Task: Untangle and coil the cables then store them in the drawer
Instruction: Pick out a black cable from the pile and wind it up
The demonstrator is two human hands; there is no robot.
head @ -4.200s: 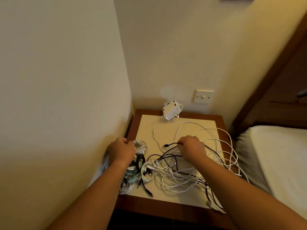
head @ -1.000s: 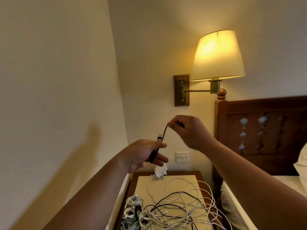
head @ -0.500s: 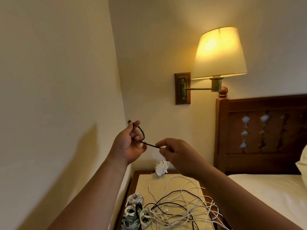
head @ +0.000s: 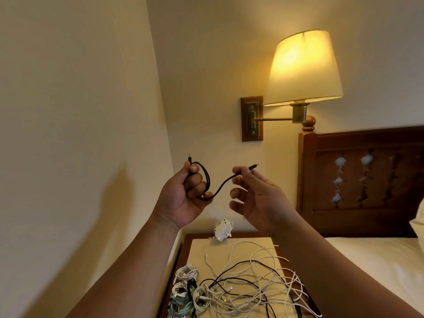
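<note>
Black cable (head: 223, 185) spans hands — left hand (head: 182, 195) grips loop, right hand (head: 260, 197) apparently pinches end

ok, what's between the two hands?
In the head view, only a sagging stretch of black cable spans from the left hand to the right hand.

Black cable (head: 208, 180) looped aloft above tangled cables (head: 247, 292)
</note>
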